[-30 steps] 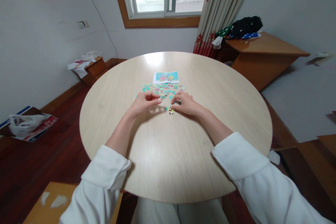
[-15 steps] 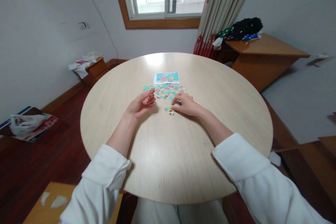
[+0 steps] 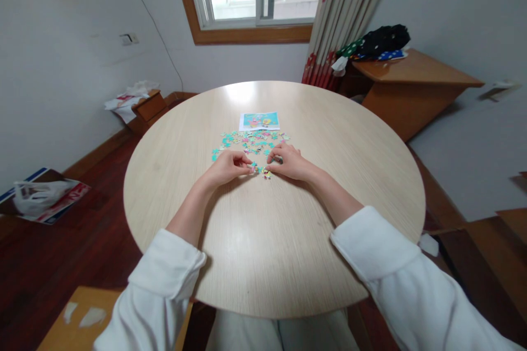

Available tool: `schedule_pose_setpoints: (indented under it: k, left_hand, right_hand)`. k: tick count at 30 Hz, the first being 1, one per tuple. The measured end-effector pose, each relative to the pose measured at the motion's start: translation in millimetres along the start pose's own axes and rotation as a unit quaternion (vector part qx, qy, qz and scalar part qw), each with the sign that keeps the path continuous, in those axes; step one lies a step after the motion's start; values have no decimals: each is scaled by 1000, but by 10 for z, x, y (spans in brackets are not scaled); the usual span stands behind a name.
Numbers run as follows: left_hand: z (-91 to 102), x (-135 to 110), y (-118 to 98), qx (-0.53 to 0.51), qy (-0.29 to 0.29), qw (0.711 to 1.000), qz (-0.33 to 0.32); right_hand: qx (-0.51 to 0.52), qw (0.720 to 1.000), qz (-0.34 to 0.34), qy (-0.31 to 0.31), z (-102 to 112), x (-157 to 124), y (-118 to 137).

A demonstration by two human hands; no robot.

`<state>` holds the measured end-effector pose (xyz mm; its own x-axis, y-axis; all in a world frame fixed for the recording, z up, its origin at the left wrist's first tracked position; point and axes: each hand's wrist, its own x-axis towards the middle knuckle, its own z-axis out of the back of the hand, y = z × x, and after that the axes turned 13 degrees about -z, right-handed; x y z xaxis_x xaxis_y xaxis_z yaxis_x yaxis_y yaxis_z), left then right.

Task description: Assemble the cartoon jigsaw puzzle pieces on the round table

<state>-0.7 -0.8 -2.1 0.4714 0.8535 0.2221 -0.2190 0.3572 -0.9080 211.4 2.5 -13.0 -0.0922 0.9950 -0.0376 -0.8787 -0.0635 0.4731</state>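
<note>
Between my hands lies a small cluster of joined jigsaw puzzle pieces (image 3: 267, 174) in yellow and turquoise. My left hand (image 3: 231, 168) pinches a puzzle piece (image 3: 254, 168) at the cluster's left side; whether the two interlock I cannot tell. My right hand (image 3: 290, 162) rests on the table with thumb and fingers curled, its fingertips on the cluster's right edge. Just beyond my hands, loose puzzle pieces (image 3: 263, 137) in turquoise, pink and yellow are spread out. Behind them lies the printed reference picture (image 3: 259, 120) with cartoon figures.
The round wooden table (image 3: 272, 252) fills the middle of the view. A brown side desk (image 3: 415, 68) with a heap of dark cloth (image 3: 385, 41) stands at the back right. A wooden stool (image 3: 82, 321) is at the lower left, beneath my left sleeve.
My left hand has come down and to the right, bringing its puzzle piece to the cluster's left side. My right hand has stayed nearly still at the cluster.
</note>
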Motion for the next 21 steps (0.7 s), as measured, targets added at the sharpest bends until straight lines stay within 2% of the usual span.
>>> schedule_pose_setpoints:
  k: [12,21]
  left_hand:
    - [-28,-4,-16,73,35,997,2]
    - [-30,-5,16,100,32,995,-3]
  right_hand:
    - [-8,1000,-1,2,16,-6,5]
    - [-6,1000,-2,0,-1,1,-2]
